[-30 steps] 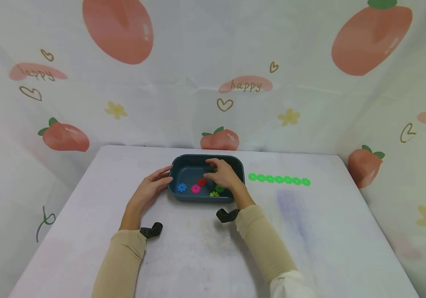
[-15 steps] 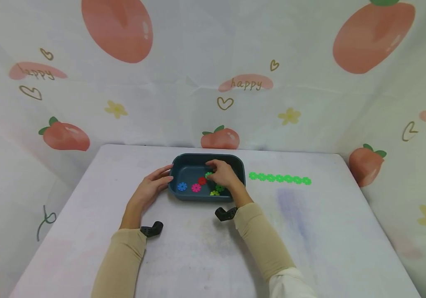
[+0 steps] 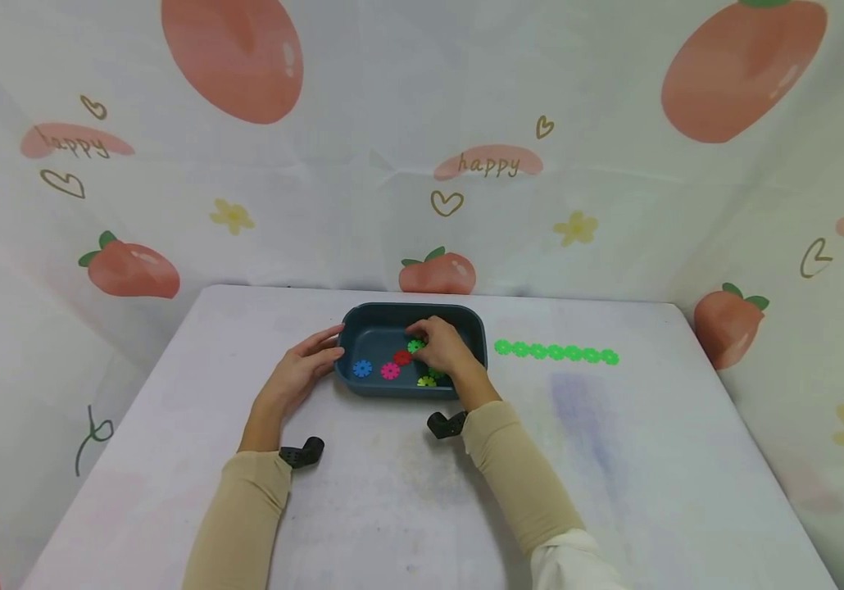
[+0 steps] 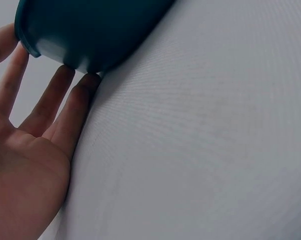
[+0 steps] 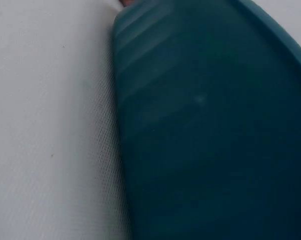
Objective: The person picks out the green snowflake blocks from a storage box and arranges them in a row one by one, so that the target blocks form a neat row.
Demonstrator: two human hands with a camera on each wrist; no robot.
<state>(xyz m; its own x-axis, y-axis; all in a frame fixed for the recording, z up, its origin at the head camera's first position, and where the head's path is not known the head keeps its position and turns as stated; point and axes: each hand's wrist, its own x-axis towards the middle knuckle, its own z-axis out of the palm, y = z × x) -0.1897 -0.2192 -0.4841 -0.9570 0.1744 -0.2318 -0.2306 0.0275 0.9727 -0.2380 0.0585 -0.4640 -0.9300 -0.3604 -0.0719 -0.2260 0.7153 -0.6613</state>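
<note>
A dark teal basin sits on the table with several small plastic snowflake discs inside. My right hand reaches into its right half, thumb and fingers pinching a green snowflake disc. Close by lie a red disc, a pink disc, a blue disc and a yellow-green disc. My left hand rests its extended fingertips against the basin's left end. In the left wrist view these fingers touch the basin's outer wall. The right wrist view shows mostly the basin's side, hiding the right hand.
To the right of the basin, a chain of green snowflake discs lies flat in a straight row on the white-covered table. A patterned cloth backdrop rises behind the table's far edge.
My right hand's fingers have closed in on a green disc, which has come into sight at the fingertips. The left hand has stayed at the basin's left end.
</note>
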